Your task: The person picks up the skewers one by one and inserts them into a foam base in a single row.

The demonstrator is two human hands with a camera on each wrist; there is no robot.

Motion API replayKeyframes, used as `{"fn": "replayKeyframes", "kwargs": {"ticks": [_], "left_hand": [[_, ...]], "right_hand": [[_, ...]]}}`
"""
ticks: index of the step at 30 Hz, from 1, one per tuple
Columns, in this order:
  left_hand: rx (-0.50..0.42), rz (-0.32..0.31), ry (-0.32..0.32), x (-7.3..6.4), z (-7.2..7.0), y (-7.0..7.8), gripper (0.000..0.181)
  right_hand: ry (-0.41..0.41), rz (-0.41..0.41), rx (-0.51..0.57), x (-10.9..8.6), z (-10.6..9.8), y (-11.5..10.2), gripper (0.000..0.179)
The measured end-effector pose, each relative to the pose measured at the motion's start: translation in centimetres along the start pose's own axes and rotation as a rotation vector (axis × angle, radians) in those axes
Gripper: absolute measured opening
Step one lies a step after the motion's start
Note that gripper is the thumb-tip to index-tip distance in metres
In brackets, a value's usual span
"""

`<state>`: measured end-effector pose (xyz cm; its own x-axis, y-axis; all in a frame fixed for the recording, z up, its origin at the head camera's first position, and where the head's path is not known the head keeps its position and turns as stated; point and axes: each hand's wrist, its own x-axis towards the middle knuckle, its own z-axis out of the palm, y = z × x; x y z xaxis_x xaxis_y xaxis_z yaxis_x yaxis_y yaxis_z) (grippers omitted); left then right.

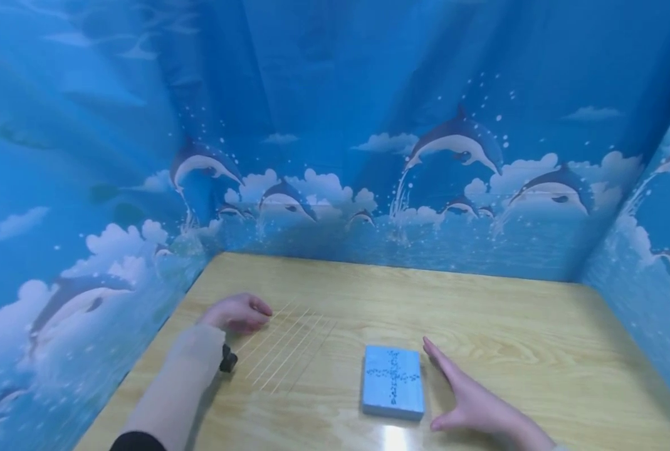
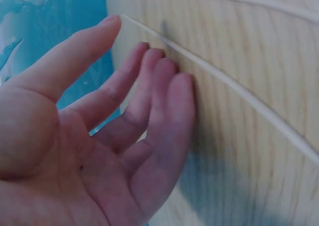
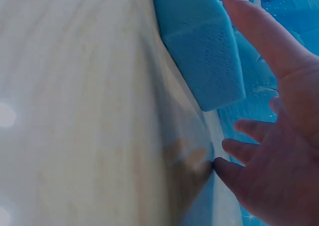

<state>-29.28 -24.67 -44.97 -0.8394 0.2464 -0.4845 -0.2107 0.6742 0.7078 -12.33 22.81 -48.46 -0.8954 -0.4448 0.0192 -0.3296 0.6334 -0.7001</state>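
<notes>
- Blue block (image 1: 393, 379) is sitting flat on the wood-look table (image 1: 515, 351), right of middle, near edge of the table out of frame. Its underside and far sides are hidden, and the right wrist view chops off the top of it.
- Thin pale sticks (image 1: 278, 342) lie slanted side by side, left of the block and well apart from it. Super faint in the head view, so I wouldn't swear to a count; in the left wrist view two of them run off the right edge.
- Right hand (image 1: 470, 401): fingers straight, thumb spread wide, just beside the block's right side. Looks like a small gap in the head view, so it's holding nothing. Forearm's cut off at the bottom.
- Left hand (image 2: 114, 121): fingers loosely bent, thumb well clear of them, nothing gripped. It's by the far end of the sticks; one stick's tip sits right by the thumb, but can't tell if they touch.
- Black gadget (image 1: 229, 360) at the left wrist is partly hidden behind the sleeve (image 1: 171, 376), kinda hard to make out.
- Marking-wise, the block's top has dark specks in a cross shape. Too blurry to say if they're printed or poked in.
</notes>
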Motion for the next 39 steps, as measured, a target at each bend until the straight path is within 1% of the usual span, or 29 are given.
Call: {"fn": "replayKeyframes", "kwargs": {"ticks": [1, 3, 8, 10, 14, 17, 20, 22, 25, 29, 30, 32, 34, 36, 37, 39], "left_hand": [[0.003, -0.008, 0.015, 0.0, 0.1, -0.1, 0.040], [0.013, 0.001, 0.030, 0.0, 0.4, -0.3, 0.041], [0.033, 0.077, 0.017, 0.2, 1.1, -0.5, 0.037], [0.037, 0.083, 0.025, 0.3, 1.3, -0.4, 0.034], [0.041, 0.063, 0.047, 0.6, 1.4, -0.2, 0.032], [0.029, 0.045, 0.057, 0.5, 1.3, -0.2, 0.032], [0.026, 0.043, 0.056, 0.4, 1.1, -0.3, 0.033], [0.012, 0.039, 0.048, 0.3, 0.9, -0.4, 0.034], [0.002, 0.055, 0.019, 0.4, 0.5, -0.7, 0.035], [-0.053, 0.057, -0.016, 0.5, 0.0, -0.9, 0.037], [-0.064, 0.060, -0.013, 0.5, -0.1, -0.8, 0.038], [-0.086, 0.086, -0.009, 0.3, -0.3, -0.3, 0.039], [-0.115, 0.139, 0.001, -0.1, -0.3, 0.8, 0.039], [-0.156, 0.208, 0.009, -0.6, 0.0, 2.5, 0.040], [-0.184, 0.246, 0.003, -0.9, 0.2, 3.5, 0.040], [-0.248, 0.309, -0.007, -1.5, 1.0, 5.8, 0.041]], "right_hand": [[0.000, -0.003, -0.007, 0.0, 0.2, 0.0, 0.136], [0.006, -0.004, -0.015, 0.2, 0.6, -0.1, 0.136], [0.023, 0.007, -0.029, 0.6, 1.2, -0.2, 0.135], [0.014, 0.023, -0.017, 0.7, 1.3, -0.2, 0.132], [0.012, 0.045, 0.011, 1.0, 1.5, -0.2, 0.127], [0.026, 0.038, 0.009, 1.1, 1.7, 0.0, 0.123], [0.032, 0.025, 0.003, 1.1, 1.8, 0.1, 0.120], [0.032, 0.023, -0.003, 1.1, 1.8, 0.1, 0.119], [0.046, 0.022, -0.021, 1.1, 1.8, 0.1, 0.119], [0.074, 0.020, -0.041, 1.2, 1.8, 0.0, 0.118], [0.081, 0.018, -0.046, 1.3, 1.8, 0.0, 0.118], [0.089, 0.016, -0.054, 1.3, 1.9, 0.0, 0.117], [0.094, 0.014, -0.067, 1.4, 2.0, 0.0, 0.116], [0.099, 0.015, -0.068, 1.4, 2.0, 0.1, 0.117], [0.101, 0.019, -0.066, 1.4, 1.9, 0.1, 0.117], [0.103, 0.018, -0.065, 1.4, 1.8, 0.1, 0.117]]}}
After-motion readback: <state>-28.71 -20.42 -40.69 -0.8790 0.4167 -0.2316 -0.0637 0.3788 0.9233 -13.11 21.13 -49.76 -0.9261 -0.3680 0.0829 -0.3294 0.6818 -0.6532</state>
